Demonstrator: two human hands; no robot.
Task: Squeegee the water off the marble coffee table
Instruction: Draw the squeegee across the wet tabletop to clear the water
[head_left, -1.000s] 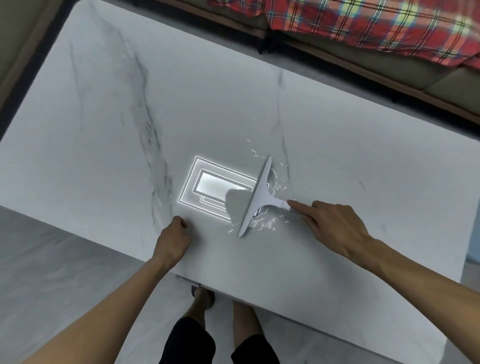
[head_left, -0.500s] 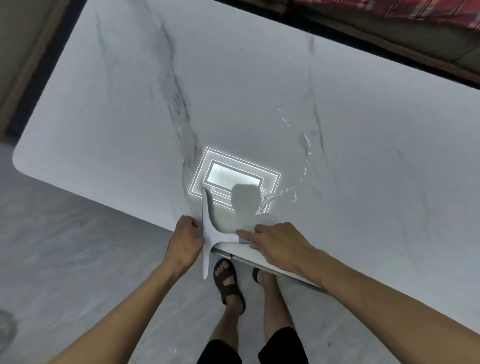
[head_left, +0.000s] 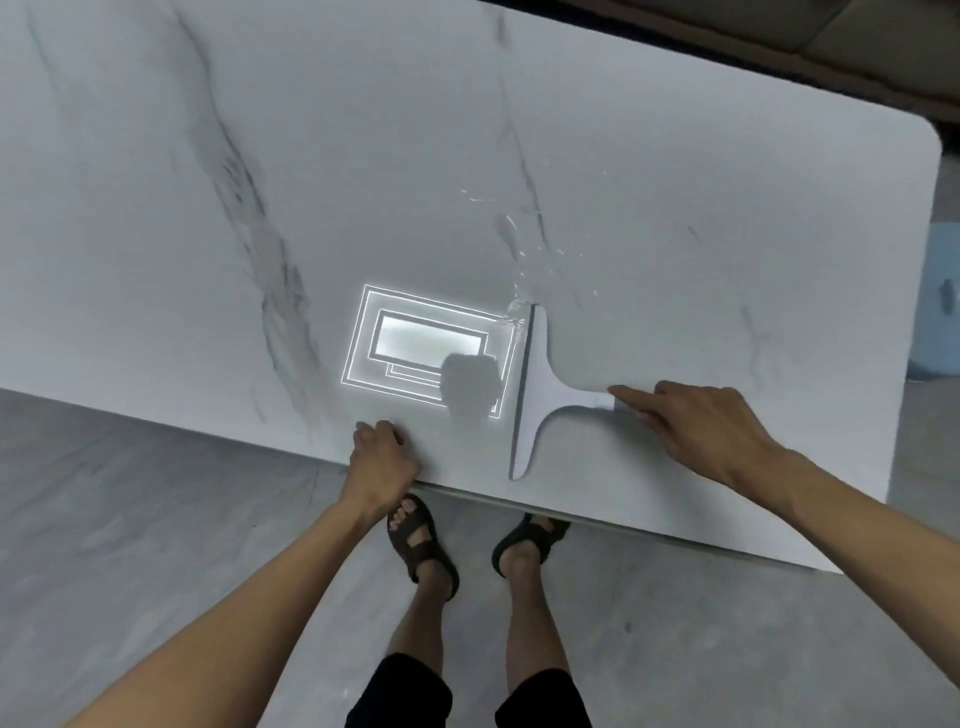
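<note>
A white T-shaped squeegee (head_left: 535, 389) lies blade-left on the white marble coffee table (head_left: 208, 156), near the table's front edge. My right hand (head_left: 696, 426) grips its handle, index finger stretched along it. Small water droplets (head_left: 519, 244) trail from the blade's far end up the table along a grey vein, with a little water (head_left: 514, 317) gathered at the blade tip. My left hand (head_left: 382, 457) is curled over the table's front edge, left of the squeegee.
A bright ceiling-light reflection (head_left: 426, 348) glares on the marble just left of the blade. My sandalled feet (head_left: 421, 540) stand on the grey floor under the front edge. A pale blue object (head_left: 940, 301) sits past the table's right end. A sofa base (head_left: 779, 41) runs behind.
The squeegee has moved from beside my left hand at the front edge back to the right and onto the table. My left hand stays on the edge. The view has shifted.
</note>
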